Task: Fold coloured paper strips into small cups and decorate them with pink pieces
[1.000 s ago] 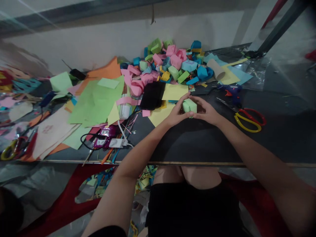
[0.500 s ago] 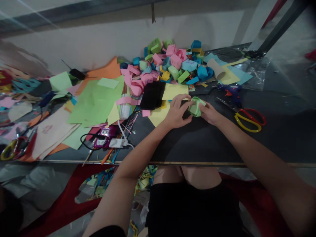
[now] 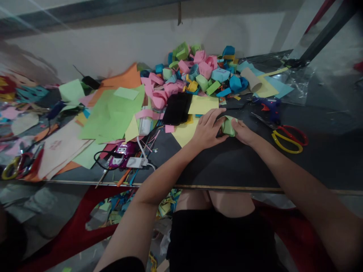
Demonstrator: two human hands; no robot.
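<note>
Between my hands is a small light-green folded paper piece (image 3: 228,127), held just above the dark table. My left hand (image 3: 209,127) curls around its left side, fingers bent over the top edge and thumb below. From the right, my right hand (image 3: 243,131) pinches it between thumb and fingers. Some of the paper is hidden behind the fingers. Yellow paper sheets (image 3: 202,104) and a black phone (image 3: 177,109) lie just left of my left hand. To the right rest scissors with red and yellow handles (image 3: 287,141) and a blue glue gun (image 3: 269,105).
A heap of folded paper pieces (image 3: 204,70) in several colours sits against the wall, with a cardboard tube (image 3: 251,80) beside it. Green sheets (image 3: 112,113), a purple power strip (image 3: 121,155) and cables cover the left. The table's front edge (image 3: 215,187) runs before my lap.
Both hands have closed in more on the green paper piece, and it now shows less between them. The whole view has shifted slightly.
</note>
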